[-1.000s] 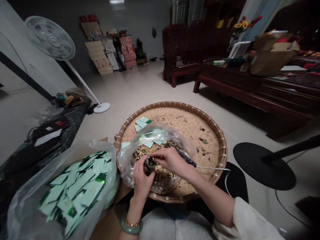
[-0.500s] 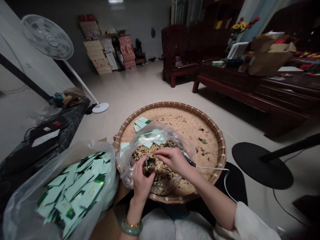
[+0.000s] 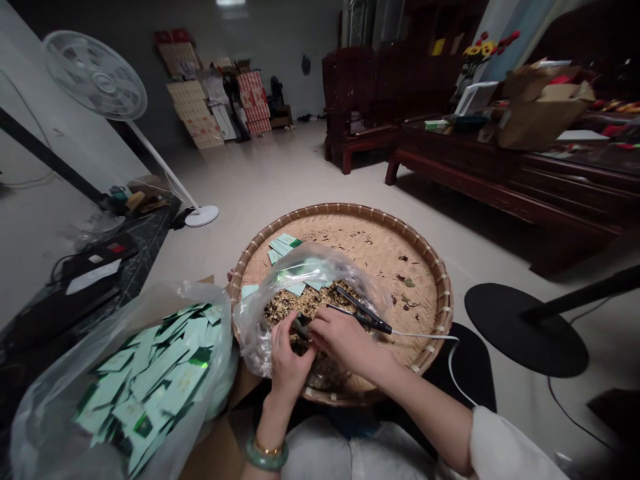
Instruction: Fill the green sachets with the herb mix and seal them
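Head view: right hand [image 3: 345,339] has dropped nearer the left hand [image 3: 290,363].

No text is legible on the green cards [image 3: 145,380].

1. A white standing fan [image 3: 95,77] rises at the left, its round white base [image 3: 202,215] resting on the pale tiled floor [image 3: 280,167].
2. Flattened cartons [image 3: 193,113] and red patterned packaging [image 3: 251,97] lean against the far wall [image 3: 295,40].
3. A dark carved wooden bench [image 3: 350,100] stands at the right.
4. A long dark wooden tabletop [image 3: 565,160] carries a cardboard box [image 3: 540,113] and red and yellow flowers [image 3: 485,50].
5. A round black stand base [image 3: 525,340] sits on the floor at the right, beside a black cable [image 3: 570,421].
6. A black case [image 3: 95,263] lies on a dark marble counter [image 3: 150,233].
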The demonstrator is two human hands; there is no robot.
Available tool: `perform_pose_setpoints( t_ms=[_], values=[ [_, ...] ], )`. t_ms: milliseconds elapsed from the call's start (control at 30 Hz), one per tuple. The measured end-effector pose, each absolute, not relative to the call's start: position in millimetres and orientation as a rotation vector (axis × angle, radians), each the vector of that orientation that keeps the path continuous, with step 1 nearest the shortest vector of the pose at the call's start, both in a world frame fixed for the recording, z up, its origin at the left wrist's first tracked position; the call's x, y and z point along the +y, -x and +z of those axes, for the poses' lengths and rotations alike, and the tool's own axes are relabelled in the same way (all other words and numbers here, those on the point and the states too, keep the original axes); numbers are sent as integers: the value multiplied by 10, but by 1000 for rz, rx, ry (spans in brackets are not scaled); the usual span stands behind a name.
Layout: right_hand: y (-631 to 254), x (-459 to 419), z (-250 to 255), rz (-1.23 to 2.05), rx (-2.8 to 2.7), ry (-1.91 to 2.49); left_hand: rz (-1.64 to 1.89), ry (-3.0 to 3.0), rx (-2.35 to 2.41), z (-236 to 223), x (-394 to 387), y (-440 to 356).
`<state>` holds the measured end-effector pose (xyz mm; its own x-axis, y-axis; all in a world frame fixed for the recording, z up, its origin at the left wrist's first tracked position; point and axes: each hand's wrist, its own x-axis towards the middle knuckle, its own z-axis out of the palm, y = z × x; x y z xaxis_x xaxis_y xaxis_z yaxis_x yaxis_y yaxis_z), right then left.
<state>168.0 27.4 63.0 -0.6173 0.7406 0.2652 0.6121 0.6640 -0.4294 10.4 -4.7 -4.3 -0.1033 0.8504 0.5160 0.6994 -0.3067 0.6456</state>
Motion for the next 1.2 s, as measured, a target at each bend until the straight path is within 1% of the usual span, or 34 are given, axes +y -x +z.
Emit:
perform_pose_setpoints(
  t_ms=[100,233,333,467,700,833,1067,1200],
  values=[
    [-1764,367,611,566,-2350,995,1252,-1804,1702,-6,-34,-49],
    [-1917,438,686,715,-2227,924,1100,-1426,1471,42,-5,31],
    [-1975,470,764,840,-2286,958,1070,-1268,1348,74,4,19],
    [-2003,520,801,996,-2363,1012,1040,-1214,1307,119,-13,-35],
    [-2012,566,703,1109,-2360,950,980,-1089,1212,206,-33,-38],
    [-1976,568,631,1129,-2347,933,986,-1041,1246,211,11,-106],
    [-2039,568,509,1178,-2237,1076,1169,-859,1313,83,17,-205],
    [-2021,539,478,1155,-2110,1159,1130,-853,1293,128,-16,-213]
  ],
)
